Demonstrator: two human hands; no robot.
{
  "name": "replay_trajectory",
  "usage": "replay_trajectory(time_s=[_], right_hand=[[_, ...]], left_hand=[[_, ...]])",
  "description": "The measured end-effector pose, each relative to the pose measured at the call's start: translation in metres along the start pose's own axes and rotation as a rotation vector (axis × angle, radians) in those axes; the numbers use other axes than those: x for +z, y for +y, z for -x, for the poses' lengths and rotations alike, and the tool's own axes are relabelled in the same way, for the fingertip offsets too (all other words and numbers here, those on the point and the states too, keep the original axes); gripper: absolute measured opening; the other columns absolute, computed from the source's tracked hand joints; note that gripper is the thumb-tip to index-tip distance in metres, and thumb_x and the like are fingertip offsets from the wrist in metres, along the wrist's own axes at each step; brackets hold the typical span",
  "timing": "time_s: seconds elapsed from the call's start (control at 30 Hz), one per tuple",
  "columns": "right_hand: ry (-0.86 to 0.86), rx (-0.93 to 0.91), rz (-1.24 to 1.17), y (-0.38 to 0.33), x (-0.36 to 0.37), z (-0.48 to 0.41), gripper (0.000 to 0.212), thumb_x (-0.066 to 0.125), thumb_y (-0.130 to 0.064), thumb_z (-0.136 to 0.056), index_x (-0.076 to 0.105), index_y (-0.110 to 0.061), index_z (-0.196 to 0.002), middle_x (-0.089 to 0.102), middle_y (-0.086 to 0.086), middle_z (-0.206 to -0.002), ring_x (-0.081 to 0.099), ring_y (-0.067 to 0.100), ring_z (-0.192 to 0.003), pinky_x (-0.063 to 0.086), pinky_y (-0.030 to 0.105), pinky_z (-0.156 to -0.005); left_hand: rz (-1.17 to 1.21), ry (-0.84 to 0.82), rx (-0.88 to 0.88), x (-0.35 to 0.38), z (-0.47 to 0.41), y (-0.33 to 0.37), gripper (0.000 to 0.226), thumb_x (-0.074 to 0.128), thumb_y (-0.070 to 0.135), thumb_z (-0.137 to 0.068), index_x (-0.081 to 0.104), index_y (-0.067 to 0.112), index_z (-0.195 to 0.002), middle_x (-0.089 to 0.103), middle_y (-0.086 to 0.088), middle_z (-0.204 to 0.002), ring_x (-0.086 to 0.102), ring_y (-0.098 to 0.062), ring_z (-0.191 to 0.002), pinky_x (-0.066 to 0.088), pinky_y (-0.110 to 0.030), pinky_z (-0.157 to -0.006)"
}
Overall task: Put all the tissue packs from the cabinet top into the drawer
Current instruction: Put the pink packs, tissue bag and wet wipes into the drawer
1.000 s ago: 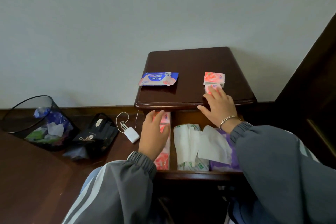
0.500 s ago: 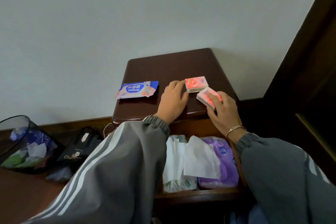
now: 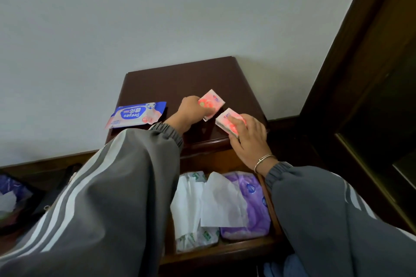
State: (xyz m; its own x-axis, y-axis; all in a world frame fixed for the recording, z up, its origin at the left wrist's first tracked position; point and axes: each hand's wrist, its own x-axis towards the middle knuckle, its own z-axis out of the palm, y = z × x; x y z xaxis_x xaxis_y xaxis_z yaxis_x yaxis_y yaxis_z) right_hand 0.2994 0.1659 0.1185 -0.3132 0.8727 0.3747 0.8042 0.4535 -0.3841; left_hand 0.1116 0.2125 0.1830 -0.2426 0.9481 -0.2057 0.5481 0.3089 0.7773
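Two small pink tissue packs are over the dark wooden cabinet top (image 3: 168, 83). My left hand (image 3: 189, 112) grips the farther pink pack (image 3: 212, 102), which is tilted up. My right hand (image 3: 249, 139) holds the nearer pink pack (image 3: 227, 120) at the cabinet's front right edge. A blue and white wipes pack (image 3: 137, 114) lies flat on the cabinet's left side. Below, the open drawer (image 3: 216, 252) holds a white and green tissue pack (image 3: 191, 209), a loose white tissue (image 3: 221, 204) and a purple pack (image 3: 252, 207). My left sleeve hides the drawer's left part.
A dark wooden frame (image 3: 360, 74) rises at the right. A bin with blue and white scraps (image 3: 11, 195) stands on the floor at the far left, next to a dark bag (image 3: 67, 173). A pale wall is behind the cabinet.
My left hand left the drawer, reached the cabinet top and took hold of the farther pink pack. My right hand picked up the nearer pink pack and lifted it off the surface.
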Motion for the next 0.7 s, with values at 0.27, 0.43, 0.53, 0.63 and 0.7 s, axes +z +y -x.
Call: replay_trajectory(time_s=[0.27, 0.43, 0.53, 0.63, 0.7], right_hand=[[-0.063, 0.027, -0.073, -0.001, -0.009, -0.003, 0.044, 0.056, -0.027, -0.089, 0.048, -0.021, -0.132, 0.048, 0.010, -0.131, 0.044, 0.028, -0.121, 0.032, 0.038, -0.101], [-0.035, 0.206, -0.329, -0.033, -0.036, 0.013, 0.047, 0.066, -0.024, -0.083, 0.055, -0.022, -0.128, 0.055, 0.011, -0.121, 0.053, 0.029, -0.111, 0.041, 0.042, -0.098], [-0.036, 0.176, -0.583, -0.075, -0.051, 0.046, 0.048, 0.066, -0.025, -0.083, 0.053, -0.028, -0.129, 0.053, -0.001, -0.118, 0.056, 0.016, -0.103, 0.045, 0.026, -0.092], [-0.141, 0.045, -0.673, -0.115, -0.056, 0.086, 0.052, 0.070, -0.022, -0.080, 0.052, -0.024, -0.129, 0.053, -0.009, -0.117, 0.052, 0.002, -0.104, 0.037, 0.002, -0.086], [-0.225, 0.026, -0.695, -0.129, -0.054, 0.105, 0.053, 0.074, -0.018, -0.077, 0.050, -0.020, -0.125, 0.056, -0.007, -0.117, 0.053, 0.005, -0.106, 0.039, 0.009, -0.087]], left_hand=[[0.666, 0.138, -0.079, -0.021, 0.096, -0.011, 0.030, 0.058, 0.010, -0.086, 0.053, 0.007, -0.116, 0.064, -0.015, -0.114, 0.067, -0.023, -0.093, 0.057, -0.028, -0.064], [0.809, 0.067, -0.129, -0.025, 0.178, -0.047, 0.039, 0.054, 0.012, -0.091, 0.044, 0.020, -0.127, 0.063, -0.006, -0.118, 0.063, -0.022, -0.106, 0.054, -0.032, -0.078], [0.811, 0.060, -0.199, -0.014, 0.213, -0.073, 0.030, 0.050, 0.016, -0.093, 0.048, 0.024, -0.122, 0.065, -0.003, -0.111, 0.063, -0.016, -0.097, 0.051, -0.029, -0.075], [0.884, -0.008, -0.244, -0.001, 0.235, -0.087, 0.029, 0.046, 0.024, -0.095, 0.053, 0.024, -0.123, 0.069, -0.003, -0.113, 0.065, -0.016, -0.103, 0.051, -0.029, -0.076], [0.996, -0.069, -0.275, 0.002, 0.245, -0.091, 0.038, 0.042, 0.044, -0.096, 0.058, 0.024, -0.125, 0.070, -0.002, -0.115, 0.065, -0.016, -0.107, 0.051, -0.031, -0.081]])
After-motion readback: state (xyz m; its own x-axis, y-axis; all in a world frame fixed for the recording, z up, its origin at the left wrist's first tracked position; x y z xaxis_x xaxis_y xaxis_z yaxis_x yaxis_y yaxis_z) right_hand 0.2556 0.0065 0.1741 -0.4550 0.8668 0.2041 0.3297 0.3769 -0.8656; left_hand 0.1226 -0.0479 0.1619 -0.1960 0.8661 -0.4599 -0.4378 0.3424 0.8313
